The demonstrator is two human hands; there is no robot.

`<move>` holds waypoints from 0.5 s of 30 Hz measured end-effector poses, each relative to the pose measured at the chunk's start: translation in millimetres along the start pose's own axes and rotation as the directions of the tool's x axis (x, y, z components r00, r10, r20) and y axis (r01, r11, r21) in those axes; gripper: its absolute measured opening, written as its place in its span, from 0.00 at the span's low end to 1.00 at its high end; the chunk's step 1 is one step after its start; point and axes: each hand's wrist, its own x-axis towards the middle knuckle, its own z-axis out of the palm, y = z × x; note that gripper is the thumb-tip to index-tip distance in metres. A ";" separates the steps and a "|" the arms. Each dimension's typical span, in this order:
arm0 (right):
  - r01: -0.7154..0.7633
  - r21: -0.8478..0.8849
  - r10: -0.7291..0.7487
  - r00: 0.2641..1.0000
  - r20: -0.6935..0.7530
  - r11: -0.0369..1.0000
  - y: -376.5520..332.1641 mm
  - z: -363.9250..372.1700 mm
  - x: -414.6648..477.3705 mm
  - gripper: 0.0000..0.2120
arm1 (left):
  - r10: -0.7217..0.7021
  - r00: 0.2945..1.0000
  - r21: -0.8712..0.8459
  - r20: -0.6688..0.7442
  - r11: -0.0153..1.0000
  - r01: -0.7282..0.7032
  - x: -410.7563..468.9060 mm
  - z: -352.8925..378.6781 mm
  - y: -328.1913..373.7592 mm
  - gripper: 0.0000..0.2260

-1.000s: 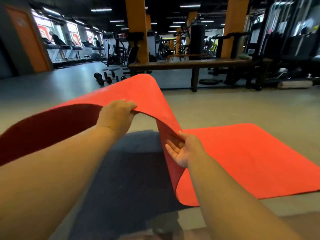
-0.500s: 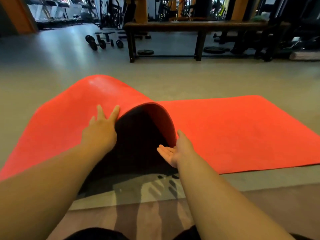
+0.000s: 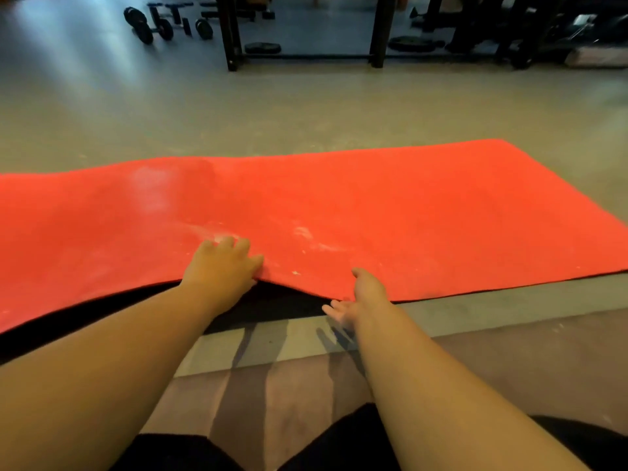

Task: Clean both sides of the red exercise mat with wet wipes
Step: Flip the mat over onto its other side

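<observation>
The red exercise mat [image 3: 424, 212] lies spread across the grey floor, with pale dusty smudges near its middle. Its near edge is still raised a little at the left and centre, and a dark shadow shows beneath it. My left hand [image 3: 221, 270] rests palm down on top of the mat just behind that raised edge, fingers spread. At the mat's near edge, my right hand [image 3: 360, 297] is palm up with straight fingers, its thumb lying on the red surface. No wet wipes are in view.
Dumbbells [image 3: 146, 25] lie on the floor at the far left. Dark legs of a long bench [image 3: 231, 32] and a weight plate [image 3: 262, 47] stand beyond the mat. My dark-clothed legs [image 3: 176, 453] fill the bottom edge.
The mat, held up folded a second ago, has flipped over and dropped almost flat. Both hands have followed its edge down, and the view has tilted toward the floor.
</observation>
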 end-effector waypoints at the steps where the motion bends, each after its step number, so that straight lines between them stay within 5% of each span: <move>1: 0.003 -0.005 -0.004 1.000 -0.025 1.000 -0.7 -7.6 9.1 0.28 | 0.012 1.000 -0.014 0.002 1.000 -0.012 3.2 7.1 10.9 0.17; 8: 0.082 0.040 -0.080 0.994 -0.069 0.996 -21.7 -43.5 62.7 0.22 | 0.069 0.997 -0.141 0.020 0.988 -0.065 40.9 29.2 59.0 0.21; 11: 0.184 0.047 -0.178 0.978 -0.109 0.982 -46.7 -59.2 74.9 0.13 | 0.120 0.993 -0.239 0.004 0.964 -0.116 59.5 18.5 84.4 0.19; 15: 0.236 0.068 -0.222 0.961 -0.167 0.969 -95.9 -74.6 87.4 0.13 | 0.123 0.992 -0.291 -0.008 0.949 -0.120 79.7 1.4 116.9 0.14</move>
